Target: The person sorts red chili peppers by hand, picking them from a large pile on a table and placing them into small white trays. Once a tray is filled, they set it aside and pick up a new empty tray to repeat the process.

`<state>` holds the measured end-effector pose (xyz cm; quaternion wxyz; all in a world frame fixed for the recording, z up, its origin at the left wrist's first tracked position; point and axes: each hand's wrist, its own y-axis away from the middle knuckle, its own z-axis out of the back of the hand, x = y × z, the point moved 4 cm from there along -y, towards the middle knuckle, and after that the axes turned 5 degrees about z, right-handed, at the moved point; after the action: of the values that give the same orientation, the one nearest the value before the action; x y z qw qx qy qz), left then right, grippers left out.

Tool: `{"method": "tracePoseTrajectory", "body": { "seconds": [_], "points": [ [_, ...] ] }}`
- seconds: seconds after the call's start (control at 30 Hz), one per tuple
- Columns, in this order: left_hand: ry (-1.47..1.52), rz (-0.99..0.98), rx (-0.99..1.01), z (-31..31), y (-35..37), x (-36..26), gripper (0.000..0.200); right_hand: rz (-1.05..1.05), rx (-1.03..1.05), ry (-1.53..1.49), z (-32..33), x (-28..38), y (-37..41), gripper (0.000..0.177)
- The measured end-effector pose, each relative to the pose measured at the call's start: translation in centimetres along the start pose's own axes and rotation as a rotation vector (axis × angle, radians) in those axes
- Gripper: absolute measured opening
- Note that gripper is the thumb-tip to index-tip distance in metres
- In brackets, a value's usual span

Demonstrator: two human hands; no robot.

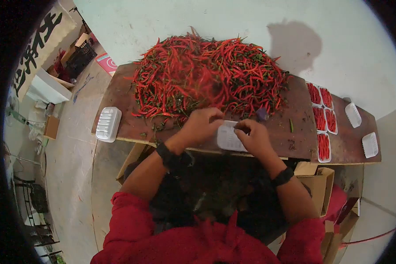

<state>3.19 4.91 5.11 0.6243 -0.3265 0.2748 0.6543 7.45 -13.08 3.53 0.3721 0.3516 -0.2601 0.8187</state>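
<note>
A large heap of red chili peppers with green stems covers the back of the brown table. In front of it lies a white plastic tray, which looks empty. My left hand is at the tray's left edge, fingers curled, close to the heap's front. My right hand is over the tray's right side with thumb and fingers pinched together. Whatever either hand holds, if anything, is too small or hidden to make out.
At the right stand several white trays filled with red peppers. Two white trays lie farther right. A stack of white trays is at the table's left end. Cardboard boxes stand below the table at right.
</note>
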Motion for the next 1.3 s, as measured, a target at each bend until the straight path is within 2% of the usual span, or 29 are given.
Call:
{"method": "tracePoseTrajectory", "body": {
  "seconds": [0.07,0.13,0.2,0.3,0.43,0.6,0.73,0.8,0.83,0.9,0.93,1.0,1.03,1.13,1.2,1.23,1.3],
  "points": [
    [0.028,-0.067,0.094,-0.9,0.8,-0.4,0.026,-0.008,0.001,-0.057,-0.4,-0.2,-0.1,0.022],
    [0.006,-0.060,0.087,-1.0,1.4,-0.6,0.024,-0.016,0.002,-0.113,-0.8,-0.5,0.0,0.024],
    [0.036,-0.069,0.181,-1.9,2.1,-0.6,0.021,-0.041,0.098,-0.330,-1.6,-0.8,0.2,0.018],
    [0.101,-0.023,0.210,-2.6,2.6,0.0,0.018,-0.103,0.178,-0.232,-1.6,0.0,0.6,0.017],
    [0.132,-0.080,0.156,-3.0,2.9,0.4,0.018,-0.092,0.133,-0.259,-2.0,-0.6,0.9,0.023],
    [0.050,-0.155,0.171,-3.2,3.0,0.2,0.018,-0.063,0.153,-0.207,-2.3,-1.3,1.1,0.022],
    [-0.026,-0.130,0.238,-3.5,3.0,0.0,0.018,-0.040,0.144,-0.163,-1.7,-0.3,1.3,0.023],
    [-0.087,-0.142,0.226,-3.8,3.1,0.0,0.019,0.033,0.139,0.021,-1.2,1.3,1.4,0.019],
    [-0.087,-0.142,0.230,-4.1,3.1,0.0,0.019,0.029,0.137,0.019,-1.4,1.4,1.4,0.019],
    [0.052,-0.118,0.190,-4.4,3.1,0.2,0.024,0.322,0.026,0.224,-1.3,2.7,1.7,0.013],
    [0.052,-0.118,0.195,-4.1,3.1,-0.4,0.024,0.317,0.024,0.223,-1.2,2.8,1.8,0.013],
    [0.047,0.029,0.285,-3.7,3.3,-1.4,0.026,0.449,-0.067,0.361,-0.5,3.9,1.9,0.011],
    [0.046,0.029,0.289,-3.7,3.3,-1.3,0.026,0.446,-0.069,0.360,-0.3,3.9,1.9,0.011],
    [0.065,0.100,0.269,-3.3,3.1,0.1,0.026,0.401,-0.030,0.351,0.7,3.7,2.2,0.015],
    [0.140,0.089,0.150,-2.7,2.3,1.4,0.022,0.210,0.579,0.048,-0.2,3.1,3.1,0.020],
    [0.139,0.089,0.151,-2.5,2.2,1.1,0.022,0.209,0.579,0.047,-0.4,2.8,3.4,0.020],
    [0.470,0.287,0.160,-2.1,2.3,0.9,0.020,0.240,0.481,0.195,-0.8,2.0,4.0,0.023]
  ]
}}
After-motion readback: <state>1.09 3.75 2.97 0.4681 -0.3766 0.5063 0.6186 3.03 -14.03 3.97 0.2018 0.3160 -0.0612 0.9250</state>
